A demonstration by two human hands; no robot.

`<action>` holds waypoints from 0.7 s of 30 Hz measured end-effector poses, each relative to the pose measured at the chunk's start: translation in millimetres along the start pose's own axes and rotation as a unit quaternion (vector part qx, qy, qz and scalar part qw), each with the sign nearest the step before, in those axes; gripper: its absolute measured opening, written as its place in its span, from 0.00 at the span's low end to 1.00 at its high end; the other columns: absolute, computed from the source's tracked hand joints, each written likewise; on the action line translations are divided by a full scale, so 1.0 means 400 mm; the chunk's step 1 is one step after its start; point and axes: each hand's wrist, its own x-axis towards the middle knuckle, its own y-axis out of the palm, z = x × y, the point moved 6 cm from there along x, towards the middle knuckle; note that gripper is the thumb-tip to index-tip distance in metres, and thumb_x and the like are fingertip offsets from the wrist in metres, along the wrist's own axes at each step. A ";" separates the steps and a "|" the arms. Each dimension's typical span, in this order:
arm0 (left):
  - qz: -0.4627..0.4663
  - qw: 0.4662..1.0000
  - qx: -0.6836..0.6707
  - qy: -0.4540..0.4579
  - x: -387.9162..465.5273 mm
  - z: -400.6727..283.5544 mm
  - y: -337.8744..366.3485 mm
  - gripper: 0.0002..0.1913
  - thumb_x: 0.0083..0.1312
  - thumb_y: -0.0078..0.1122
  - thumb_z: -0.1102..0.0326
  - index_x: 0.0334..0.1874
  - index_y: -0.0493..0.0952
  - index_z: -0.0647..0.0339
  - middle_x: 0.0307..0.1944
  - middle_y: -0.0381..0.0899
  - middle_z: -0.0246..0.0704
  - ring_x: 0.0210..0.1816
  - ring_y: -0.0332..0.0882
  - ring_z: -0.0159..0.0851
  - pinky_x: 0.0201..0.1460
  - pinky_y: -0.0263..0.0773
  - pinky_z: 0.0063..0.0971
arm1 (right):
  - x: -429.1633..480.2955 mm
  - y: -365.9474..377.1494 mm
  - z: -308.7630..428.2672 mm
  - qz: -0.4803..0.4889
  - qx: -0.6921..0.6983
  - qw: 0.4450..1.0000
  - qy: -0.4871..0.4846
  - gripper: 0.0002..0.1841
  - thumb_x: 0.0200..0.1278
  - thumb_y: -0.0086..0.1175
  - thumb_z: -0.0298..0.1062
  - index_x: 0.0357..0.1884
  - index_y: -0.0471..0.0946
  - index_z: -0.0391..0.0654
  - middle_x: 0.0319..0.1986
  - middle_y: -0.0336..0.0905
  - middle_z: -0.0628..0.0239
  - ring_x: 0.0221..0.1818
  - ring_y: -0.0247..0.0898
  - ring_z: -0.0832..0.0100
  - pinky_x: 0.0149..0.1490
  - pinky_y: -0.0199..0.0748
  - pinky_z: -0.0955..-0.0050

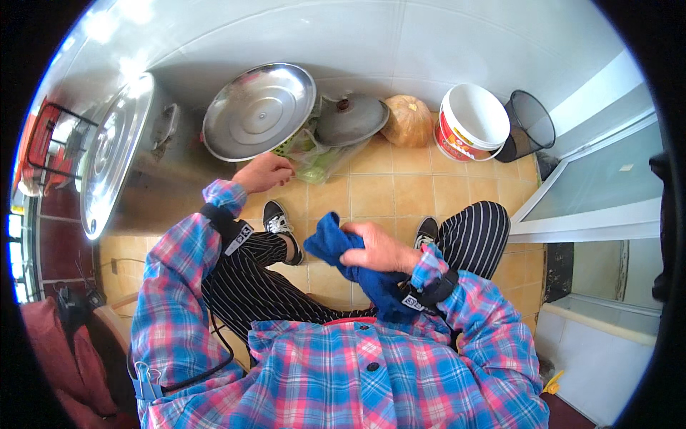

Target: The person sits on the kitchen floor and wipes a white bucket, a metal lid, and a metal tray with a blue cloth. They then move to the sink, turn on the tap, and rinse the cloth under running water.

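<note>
A blue cloth point(370, 281) is bunched in my right hand point(378, 248), between thumb and fingers, and hangs down across my lap. My left hand point(265, 172) is reaching forward with its fingers loosely curled, close to the lower edge of a large round metal lid point(261, 115). Whether the fingertips touch anything there I cannot tell. Beside that hand lies a clear plastic bag of green vegetables point(316, 166). A darker domed lid with a knob point(351, 120) rests above the bag, against an orange-brown pumpkin point(408, 122).
To the left stands a big metal container with a shiny lid point(115, 155). A white and red plastic bucket point(474, 120) and a black mesh wastebasket point(528, 126) stand by the wall at right. A framed glass door point(595, 177) is at the right, and a dark red cloth point(64, 354) lies at lower left.
</note>
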 end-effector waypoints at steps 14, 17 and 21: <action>-0.030 0.882 -0.442 -0.160 0.269 0.108 0.268 0.20 0.71 0.42 0.67 0.62 0.66 0.69 0.45 0.78 0.48 0.38 0.82 0.46 0.38 0.82 0.37 | -0.048 -0.474 0.191 -0.379 0.233 0.889 -0.103 0.16 0.55 0.58 0.32 0.47 0.76 0.39 0.38 0.80 0.65 0.38 0.77 0.70 0.47 0.76 0.71; -0.111 0.796 -0.552 -0.222 0.357 0.126 0.368 0.24 0.74 0.40 0.59 0.65 0.60 0.72 0.49 0.75 0.54 0.44 0.80 0.51 0.43 0.81 0.41 | -0.036 -0.560 0.195 -0.440 0.304 0.838 -0.111 0.16 0.57 0.57 0.33 0.48 0.76 0.40 0.40 0.80 0.63 0.42 0.78 0.69 0.50 0.76 0.68; -0.184 0.572 -0.764 -0.235 0.485 0.142 0.441 0.28 0.73 0.48 0.53 0.65 0.61 0.71 0.53 0.73 0.51 0.54 0.74 0.53 0.56 0.75 0.43 | -0.011 -0.587 0.134 -0.449 0.417 0.787 -0.075 0.21 0.58 0.56 0.37 0.53 0.75 0.42 0.47 0.79 0.61 0.48 0.75 0.62 0.57 0.73 0.61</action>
